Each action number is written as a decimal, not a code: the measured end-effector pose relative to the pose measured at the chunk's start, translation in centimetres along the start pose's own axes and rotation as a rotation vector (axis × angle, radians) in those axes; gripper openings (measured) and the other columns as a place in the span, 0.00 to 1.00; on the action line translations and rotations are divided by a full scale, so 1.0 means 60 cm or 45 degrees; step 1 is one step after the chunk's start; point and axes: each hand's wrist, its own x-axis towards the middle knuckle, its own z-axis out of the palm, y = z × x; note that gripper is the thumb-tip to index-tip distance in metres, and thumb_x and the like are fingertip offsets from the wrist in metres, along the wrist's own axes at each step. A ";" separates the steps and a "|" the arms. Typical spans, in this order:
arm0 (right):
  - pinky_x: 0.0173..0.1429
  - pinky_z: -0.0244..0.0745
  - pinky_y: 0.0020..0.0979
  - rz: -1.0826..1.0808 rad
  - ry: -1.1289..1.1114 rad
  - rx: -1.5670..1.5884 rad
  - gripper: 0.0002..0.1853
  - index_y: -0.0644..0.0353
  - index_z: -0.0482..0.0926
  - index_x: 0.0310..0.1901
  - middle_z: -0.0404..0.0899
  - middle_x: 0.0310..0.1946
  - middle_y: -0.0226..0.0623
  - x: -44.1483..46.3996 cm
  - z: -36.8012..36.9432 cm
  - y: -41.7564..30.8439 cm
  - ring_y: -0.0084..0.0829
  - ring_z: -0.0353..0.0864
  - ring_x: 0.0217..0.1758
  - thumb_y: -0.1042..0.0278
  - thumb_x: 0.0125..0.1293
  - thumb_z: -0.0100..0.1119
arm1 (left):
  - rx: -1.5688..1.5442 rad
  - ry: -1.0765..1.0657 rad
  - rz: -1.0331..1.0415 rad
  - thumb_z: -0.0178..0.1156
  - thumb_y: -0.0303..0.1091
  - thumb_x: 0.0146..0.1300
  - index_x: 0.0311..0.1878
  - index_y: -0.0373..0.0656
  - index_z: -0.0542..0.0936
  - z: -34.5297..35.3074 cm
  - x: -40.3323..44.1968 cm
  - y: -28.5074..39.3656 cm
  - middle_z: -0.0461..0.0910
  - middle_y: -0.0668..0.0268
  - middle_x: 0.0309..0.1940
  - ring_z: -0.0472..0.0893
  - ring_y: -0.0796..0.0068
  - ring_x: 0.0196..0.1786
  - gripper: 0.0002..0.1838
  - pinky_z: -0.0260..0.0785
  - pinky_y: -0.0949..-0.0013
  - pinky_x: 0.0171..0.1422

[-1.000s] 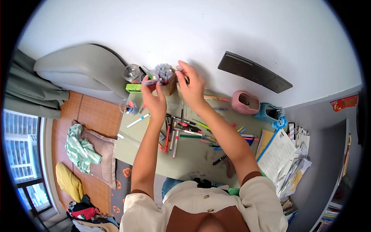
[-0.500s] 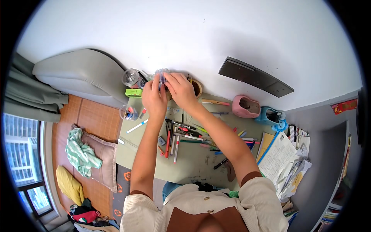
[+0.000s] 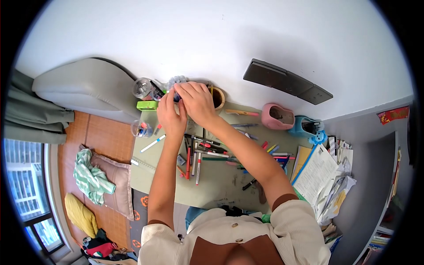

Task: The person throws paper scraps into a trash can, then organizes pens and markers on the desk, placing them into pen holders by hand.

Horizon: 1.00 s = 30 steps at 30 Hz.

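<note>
Bundled pale pens (image 3: 177, 80) stand against the white wall (image 3: 176, 35) at the back of the desk (image 3: 201, 194), their tops showing just beyond the fingers, with whatever holds them hidden from sight. The left hand (image 3: 171, 114) is at the near side of the bundle, its thumb a little apart from its fingers; the right hand (image 3: 198, 103) leans across from the other side, fingers close together and bent, the tips meeting those of the left. I cannot tell whether either hand grips a pen, since the fingers cover one another

Just right of the right hand is a round brown cup (image 3: 223, 96) with a few sticks in it. Left of the hands are a clear jar (image 3: 141, 88), a bright green box (image 3: 147, 105) and, nearer the body, a clear cup (image 3: 138, 129) with small coloured things inside. A white and blue marker (image 3: 153, 143) lies near the left forearm, and between the forearms is a jumble of markers, among them a red marker (image 3: 188, 162). Farther right, a pink holder (image 3: 267, 116) is just beside a blue holder (image 3: 297, 127)
</note>
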 end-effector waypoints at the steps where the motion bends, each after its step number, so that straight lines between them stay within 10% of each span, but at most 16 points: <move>1: 0.56 0.70 0.38 -0.017 0.008 -0.011 0.21 0.63 0.79 0.53 0.81 0.48 0.38 0.004 -0.001 -0.001 0.38 0.78 0.53 0.72 0.56 0.60 | 0.010 0.004 -0.025 0.61 0.24 0.57 0.58 0.42 0.77 0.002 -0.001 0.001 0.78 0.56 0.49 0.77 0.55 0.50 0.23 0.68 0.58 0.50; 16: 0.74 0.56 0.46 0.033 -0.227 -0.094 0.19 0.59 0.79 0.55 0.74 0.64 0.38 -0.057 -0.010 -0.012 0.40 0.66 0.70 0.73 0.62 0.54 | 0.048 -0.122 -0.084 0.55 0.18 0.62 0.60 0.43 0.78 -0.016 -0.026 0.005 0.79 0.55 0.48 0.78 0.54 0.48 0.22 0.70 0.58 0.52; 21: 0.66 0.69 0.42 0.165 0.065 0.145 0.22 0.64 0.79 0.53 0.77 0.59 0.42 -0.090 -0.067 -0.023 0.43 0.75 0.62 0.85 0.54 0.54 | 0.186 -0.041 -0.005 0.59 0.19 0.55 0.57 0.43 0.79 -0.014 -0.039 0.022 0.79 0.59 0.49 0.78 0.55 0.47 0.24 0.69 0.57 0.50; 26: 0.60 0.73 0.40 0.629 -0.259 -0.245 0.21 0.62 0.78 0.51 0.79 0.51 0.41 -0.224 -0.143 0.066 0.44 0.77 0.55 0.83 0.53 0.55 | -0.329 -0.549 0.350 0.60 0.20 0.50 0.47 0.39 0.80 0.019 -0.143 0.080 0.80 0.60 0.44 0.78 0.58 0.48 0.18 0.70 0.58 0.51; 30: 0.56 0.73 0.40 0.493 -0.414 -0.605 0.18 0.61 0.79 0.50 0.79 0.47 0.39 -0.293 -0.149 0.141 0.41 0.76 0.53 0.78 0.55 0.56 | -0.116 -0.788 0.307 0.58 0.26 0.53 0.42 0.39 0.80 0.118 -0.200 0.128 0.77 0.61 0.41 0.77 0.61 0.48 0.12 0.70 0.62 0.52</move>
